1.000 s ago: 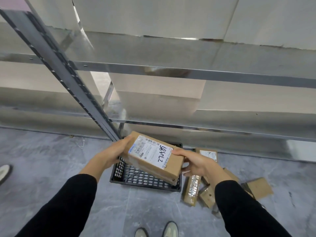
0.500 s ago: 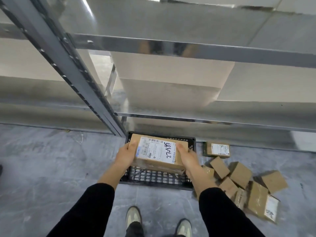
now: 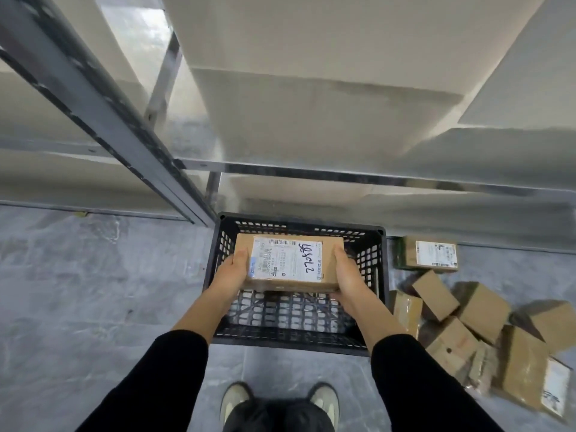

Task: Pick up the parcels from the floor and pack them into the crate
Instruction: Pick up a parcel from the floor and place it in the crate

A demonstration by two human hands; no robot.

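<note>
A brown cardboard parcel with a white shipping label and handwritten digits hangs inside the mouth of the black perforated plastic crate on the floor. My left hand grips its left end and my right hand grips its right end, thumbs on top. The crate's mesh bottom shows bare below the parcel. Several more brown parcels lie heaped on the floor right of the crate, one labelled parcel against the shelf base.
A metal shelving rack with a slanted grey upright stands just behind the crate, holding large pale boxes. Grey stone floor spreads to the left. My two shoes stand just before the crate.
Both hands have carried the parcel from above the crate's near edge down into the crate and levelled it. My view has tipped downward and closer.
</note>
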